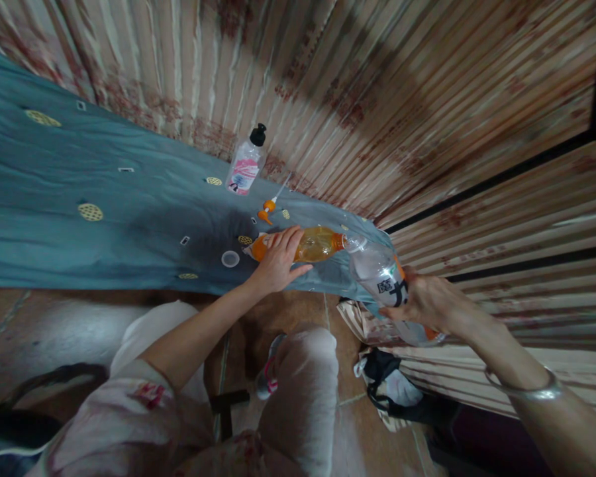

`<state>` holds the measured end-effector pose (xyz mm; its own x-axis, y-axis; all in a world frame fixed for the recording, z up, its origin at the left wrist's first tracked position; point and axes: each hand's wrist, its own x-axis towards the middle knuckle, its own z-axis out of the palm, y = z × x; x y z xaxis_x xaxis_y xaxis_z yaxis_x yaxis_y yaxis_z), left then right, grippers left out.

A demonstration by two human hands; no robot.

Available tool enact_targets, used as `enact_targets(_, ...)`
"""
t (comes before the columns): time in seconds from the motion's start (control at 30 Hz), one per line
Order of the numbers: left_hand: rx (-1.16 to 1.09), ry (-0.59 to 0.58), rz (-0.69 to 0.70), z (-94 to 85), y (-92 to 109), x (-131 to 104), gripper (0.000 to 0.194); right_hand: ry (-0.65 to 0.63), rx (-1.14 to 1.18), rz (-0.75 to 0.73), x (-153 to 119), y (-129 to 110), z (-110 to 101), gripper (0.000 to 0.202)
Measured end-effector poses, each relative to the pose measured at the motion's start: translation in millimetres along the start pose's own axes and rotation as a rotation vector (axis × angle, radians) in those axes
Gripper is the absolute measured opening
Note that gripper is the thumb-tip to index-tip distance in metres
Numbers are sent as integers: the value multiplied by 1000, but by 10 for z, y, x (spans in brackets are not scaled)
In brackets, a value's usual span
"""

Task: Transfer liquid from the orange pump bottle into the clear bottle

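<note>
My left hand [278, 258] is wrapped round an orange plastic bottle [318, 244] with amber liquid inside, its neck pointing right. A large clear bottle [377, 275] with a black-lettered label is gripped by my right hand [430, 301]. It is tilted, and its mouth meets the neck of the orange bottle. Whether liquid passes between them I cannot tell. Beyond my left hand lies an orange pump head [267, 211] with a thin clear tube. A small round translucent cap [230, 258] rests left of the orange bottle.
A clear pump bottle [247, 162] with a pink label and black top is near the curtain. The blue cloth-covered surface [144, 192] runs leftward. Pleated curtains [328, 93] hang behind and to the right. A dark bundle [387, 377] lies on the tiled floor.
</note>
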<state>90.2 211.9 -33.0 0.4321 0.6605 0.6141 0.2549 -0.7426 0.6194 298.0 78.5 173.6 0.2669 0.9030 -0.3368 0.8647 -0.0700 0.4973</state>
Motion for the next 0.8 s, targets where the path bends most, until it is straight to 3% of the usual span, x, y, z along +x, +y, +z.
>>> enact_targets(0.8, -8, -24, -17, -21, 12, 5, 76, 9, -10, 17, -12, -29, -30, 53)
